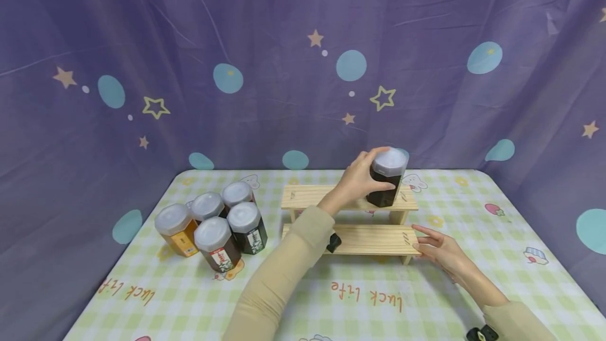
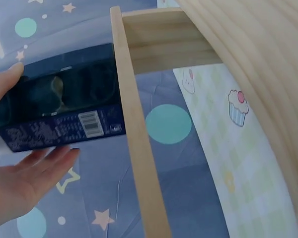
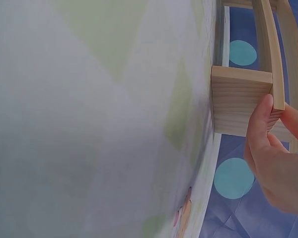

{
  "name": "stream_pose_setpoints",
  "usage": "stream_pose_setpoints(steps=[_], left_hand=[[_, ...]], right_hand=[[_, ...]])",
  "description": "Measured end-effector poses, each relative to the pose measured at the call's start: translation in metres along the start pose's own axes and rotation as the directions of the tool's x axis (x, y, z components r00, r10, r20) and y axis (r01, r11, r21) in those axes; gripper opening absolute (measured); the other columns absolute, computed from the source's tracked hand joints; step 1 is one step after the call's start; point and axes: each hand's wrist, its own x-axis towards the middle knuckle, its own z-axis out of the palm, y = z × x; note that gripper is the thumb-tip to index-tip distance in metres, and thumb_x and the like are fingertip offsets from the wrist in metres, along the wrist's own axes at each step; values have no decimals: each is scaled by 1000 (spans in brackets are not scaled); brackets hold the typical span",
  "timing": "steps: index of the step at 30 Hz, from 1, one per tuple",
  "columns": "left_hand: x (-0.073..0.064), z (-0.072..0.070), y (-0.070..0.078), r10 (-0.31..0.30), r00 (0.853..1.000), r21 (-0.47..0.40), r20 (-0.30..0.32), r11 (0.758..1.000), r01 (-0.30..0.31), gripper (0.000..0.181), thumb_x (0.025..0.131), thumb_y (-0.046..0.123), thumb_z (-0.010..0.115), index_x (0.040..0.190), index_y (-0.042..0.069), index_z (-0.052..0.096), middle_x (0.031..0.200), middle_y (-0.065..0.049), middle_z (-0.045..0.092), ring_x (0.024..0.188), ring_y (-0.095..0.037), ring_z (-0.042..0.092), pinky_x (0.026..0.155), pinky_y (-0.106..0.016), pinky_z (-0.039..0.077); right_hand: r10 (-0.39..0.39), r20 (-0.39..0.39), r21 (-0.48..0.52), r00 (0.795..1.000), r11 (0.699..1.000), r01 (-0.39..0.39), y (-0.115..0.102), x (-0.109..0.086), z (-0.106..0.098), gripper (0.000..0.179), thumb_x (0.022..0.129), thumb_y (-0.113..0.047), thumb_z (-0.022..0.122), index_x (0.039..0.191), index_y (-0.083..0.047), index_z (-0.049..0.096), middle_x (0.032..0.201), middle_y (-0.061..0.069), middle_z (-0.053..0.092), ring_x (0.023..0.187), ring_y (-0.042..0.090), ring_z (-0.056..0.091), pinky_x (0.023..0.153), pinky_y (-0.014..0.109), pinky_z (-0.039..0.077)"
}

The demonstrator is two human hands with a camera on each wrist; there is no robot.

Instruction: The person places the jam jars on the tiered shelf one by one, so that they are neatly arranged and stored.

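My left hand (image 1: 361, 177) grips a dark hexagonal jar (image 1: 387, 179) with a frosted lid, thumb on one side and fingers on the other. The jar stands at the right part of the upper board of a two-step wooden rack (image 1: 303, 196). In the left wrist view, the base of the jar (image 2: 59, 94) meets the edge of the board (image 2: 134, 124), and a label with a barcode shows. My right hand (image 1: 442, 252) pinches the right end of the rack's lower board; in the right wrist view, thumb and fingers (image 3: 260, 121) lie either side of the board's corner.
Several similar jars stand grouped at the left of the table: an amber one (image 1: 182, 238), a dark red one with a red label (image 1: 222, 251), a dark one (image 1: 251, 233) and others behind. A checked cloth (image 1: 360, 320) covers the table, and a purple curtain (image 1: 284, 25) hangs behind.
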Motion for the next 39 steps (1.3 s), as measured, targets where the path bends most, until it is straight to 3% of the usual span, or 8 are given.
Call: stream_pose_setpoints(steps=[5,11,17,23,28,33,39], left_hand=[[-7,-9,-1,24,1000,-21,-7,999,-24,75,72,33,72,135,29,33,117,-7,45,97,-16,52,77,-28,45],[-16,-16,-1,54,996,-49,-71,997,-57,62,76,26,70,130,18,41,111,-5,50,96,-16,57,75,-21,46],[-28,-20,-4,129,983,-38,-132,990,-135,49,79,22,67,124,11,48,105,-8,55,91,-18,59,78,-24,47],[-43,-26,-5,164,976,-17,-146,986,-168,39,81,21,65,116,8,55,102,-8,57,90,-18,58,79,-24,46],[-58,-32,-6,155,981,-40,-116,986,-160,37,81,21,65,115,8,57,102,-4,57,92,-18,56,82,-27,45],[-73,-38,-11,153,983,-1,-105,988,-154,35,82,22,64,114,11,57,104,-4,57,94,-17,56,81,-28,45],[-92,-47,-22,135,986,67,-101,989,-128,35,82,25,63,114,12,57,108,-2,57,95,-16,55,77,-28,46]], right_hand=[[8,-1,-4,1000,1000,-8,-1,0,0,64,85,-10,59,136,5,25,103,8,58,86,8,60,77,35,49],[24,-5,-15,1000,1000,-25,-1,0,0,65,84,-12,60,137,3,25,106,9,58,86,8,60,77,35,49],[24,-8,-21,1000,999,-24,0,-1,0,65,84,-13,60,137,4,26,107,10,58,86,8,60,77,36,49],[31,-14,-23,999,999,-32,0,-1,0,65,84,-12,61,137,3,26,109,13,58,86,10,61,77,36,49],[37,-22,-24,999,999,-38,0,0,0,65,83,-13,61,137,3,27,109,14,58,86,10,61,76,35,49],[39,-13,-32,999,999,-40,0,0,-1,65,83,-13,61,137,2,26,110,14,57,86,10,61,77,35,49],[35,-12,-14,999,999,-35,-1,0,-1,65,84,-12,61,136,3,27,103,5,60,85,8,60,76,35,49]])
